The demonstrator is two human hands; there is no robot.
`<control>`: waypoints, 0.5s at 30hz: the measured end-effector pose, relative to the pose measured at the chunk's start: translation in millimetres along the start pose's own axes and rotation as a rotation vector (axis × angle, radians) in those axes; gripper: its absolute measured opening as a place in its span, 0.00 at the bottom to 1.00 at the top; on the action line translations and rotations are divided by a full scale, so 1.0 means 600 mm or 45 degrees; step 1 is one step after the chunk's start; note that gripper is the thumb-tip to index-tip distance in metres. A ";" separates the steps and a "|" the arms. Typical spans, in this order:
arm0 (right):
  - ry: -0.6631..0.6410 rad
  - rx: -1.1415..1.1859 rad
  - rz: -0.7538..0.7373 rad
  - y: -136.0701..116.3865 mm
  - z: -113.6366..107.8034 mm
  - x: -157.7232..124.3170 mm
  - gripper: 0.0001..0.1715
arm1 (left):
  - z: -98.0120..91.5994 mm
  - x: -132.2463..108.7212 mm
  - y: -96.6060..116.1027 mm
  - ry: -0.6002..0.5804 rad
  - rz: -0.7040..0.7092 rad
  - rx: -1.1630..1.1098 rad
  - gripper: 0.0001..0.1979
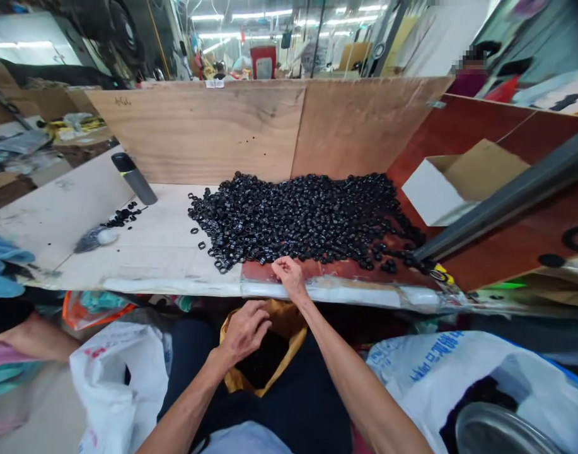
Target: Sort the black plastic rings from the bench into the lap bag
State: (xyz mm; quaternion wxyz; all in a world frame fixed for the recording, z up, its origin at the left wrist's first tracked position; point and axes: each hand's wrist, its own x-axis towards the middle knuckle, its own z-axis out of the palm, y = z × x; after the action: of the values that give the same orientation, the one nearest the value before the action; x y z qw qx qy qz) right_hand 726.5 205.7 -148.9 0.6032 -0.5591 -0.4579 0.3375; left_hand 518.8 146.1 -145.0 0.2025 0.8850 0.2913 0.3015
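A wide heap of small black plastic ring-shaped pieces (307, 217) lies on the workbench (166, 252). At the heap's front edge is my right hand (290, 276), its fingers closed in a pinch. Whatever sits between those fingertips is too small or hidden to make out. Lower and to the left, my left hand (247, 329) hangs over the mouth of a yellow bag (289, 359) between my legs. Its fingers are loosely bent and a little apart, with nothing visible in them. The inside of the bag looks dark.
Wooden boards (203, 132) wall the bench's back. A dark bottle (134, 178) stands left, an open cardboard box (440, 189) right, near a slanting metal bar (510, 195). White sacks (123, 372) flank my legs; a metal bowl (501, 432) rests in the right one. Someone's arm (43, 337) shows left.
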 end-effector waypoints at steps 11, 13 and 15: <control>0.340 -0.662 -0.329 0.028 0.021 0.004 0.27 | -0.123 0.097 -0.157 0.175 -0.847 0.615 0.31; 0.272 -0.725 -0.325 0.030 0.025 0.006 0.30 | -0.104 0.115 -0.159 0.109 -0.788 0.591 0.29; 0.166 -0.766 -0.312 0.032 0.021 0.012 0.29 | -0.077 0.130 -0.150 0.103 -0.718 0.554 0.26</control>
State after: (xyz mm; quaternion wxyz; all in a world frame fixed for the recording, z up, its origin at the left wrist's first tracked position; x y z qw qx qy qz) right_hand 719.3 220.0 -166.9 0.4751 -0.6734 -0.5612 0.0756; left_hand 503.7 271.3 -126.6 0.0729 0.7795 0.5893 0.1993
